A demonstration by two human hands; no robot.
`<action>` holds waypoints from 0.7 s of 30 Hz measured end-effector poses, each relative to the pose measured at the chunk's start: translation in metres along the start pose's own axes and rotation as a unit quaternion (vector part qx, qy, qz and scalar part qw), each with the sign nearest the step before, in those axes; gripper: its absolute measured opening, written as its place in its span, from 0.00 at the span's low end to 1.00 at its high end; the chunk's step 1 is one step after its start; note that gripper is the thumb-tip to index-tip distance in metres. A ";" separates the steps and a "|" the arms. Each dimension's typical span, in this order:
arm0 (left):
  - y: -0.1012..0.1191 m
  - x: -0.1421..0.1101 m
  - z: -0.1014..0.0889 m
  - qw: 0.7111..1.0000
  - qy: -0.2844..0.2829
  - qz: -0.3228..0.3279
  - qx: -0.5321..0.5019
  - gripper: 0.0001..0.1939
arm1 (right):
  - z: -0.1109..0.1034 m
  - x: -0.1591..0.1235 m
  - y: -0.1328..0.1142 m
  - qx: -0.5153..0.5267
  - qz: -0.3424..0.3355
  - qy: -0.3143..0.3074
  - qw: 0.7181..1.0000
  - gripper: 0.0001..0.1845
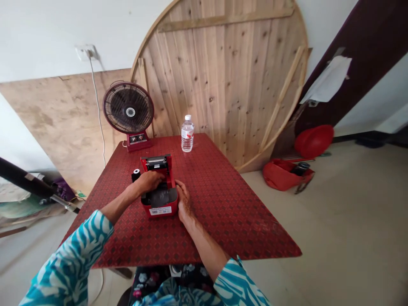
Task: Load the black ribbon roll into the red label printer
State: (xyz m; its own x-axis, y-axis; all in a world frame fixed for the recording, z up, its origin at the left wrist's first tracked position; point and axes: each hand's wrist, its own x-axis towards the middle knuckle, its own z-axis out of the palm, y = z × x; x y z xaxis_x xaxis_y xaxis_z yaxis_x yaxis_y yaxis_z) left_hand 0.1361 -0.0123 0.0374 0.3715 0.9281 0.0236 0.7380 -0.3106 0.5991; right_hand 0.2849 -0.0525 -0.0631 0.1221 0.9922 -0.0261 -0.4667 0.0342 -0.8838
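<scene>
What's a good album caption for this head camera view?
Left hand over an open red device, right hand against its side, on a patterned red table.

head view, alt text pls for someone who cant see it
A person's left hand reaches into an open red and black device on a red table; the right hand touches its side. A fan and bottle stand behind, before a round wooden panel.

Look at those sleeves [68, 261], bright teal and white, the pattern running in wavy, zebra-like stripes! They end partway down the forearms [205, 246], and the same print covers the top [181, 295]. Below, dark cloth [149, 278] over the legs (trousers or skirt, I can't tell) flashes pink and pale-grey flowers.
</scene>
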 end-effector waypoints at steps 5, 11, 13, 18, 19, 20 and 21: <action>-0.001 0.021 -0.005 0.997 -0.075 0.009 0.026 0.06 | 0.002 0.001 0.001 0.008 0.004 -0.011 1.000 0.17; 0.000 0.009 -0.009 0.996 -0.080 0.020 0.025 0.10 | 0.004 0.001 -0.003 0.009 0.004 -0.001 1.000 0.15; 0.002 0.004 -0.009 0.997 -0.070 0.023 0.017 0.11 | 0.004 0.000 -0.003 0.008 0.005 -0.004 1.000 0.16; 0.016 -0.028 -0.030 0.997 0.008 0.040 -0.068 0.18 | 0.002 0.000 -0.003 0.018 0.011 -0.010 1.000 0.17; 0.016 -0.037 -0.040 0.995 0.034 0.035 -0.082 0.20 | 0.002 0.000 -0.003 0.018 0.014 -0.009 1.000 0.17; 0.015 -0.047 -0.051 0.993 0.065 0.023 -0.094 0.22 | 0.002 0.000 -0.003 0.017 0.017 -0.009 1.000 0.17; 0.011 -0.056 -0.063 0.988 0.107 0.011 -0.113 0.24 | 0.001 0.000 -0.003 0.017 0.020 -0.007 1.000 0.17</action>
State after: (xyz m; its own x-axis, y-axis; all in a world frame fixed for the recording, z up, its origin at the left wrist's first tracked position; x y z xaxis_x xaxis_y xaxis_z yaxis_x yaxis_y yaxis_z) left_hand 0.0880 -0.0550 0.0934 0.2406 0.9515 0.1917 0.5784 -0.2991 0.7589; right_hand 0.2850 -0.0527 -0.0596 0.0906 0.9944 -0.0550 -0.5005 -0.0022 -0.8657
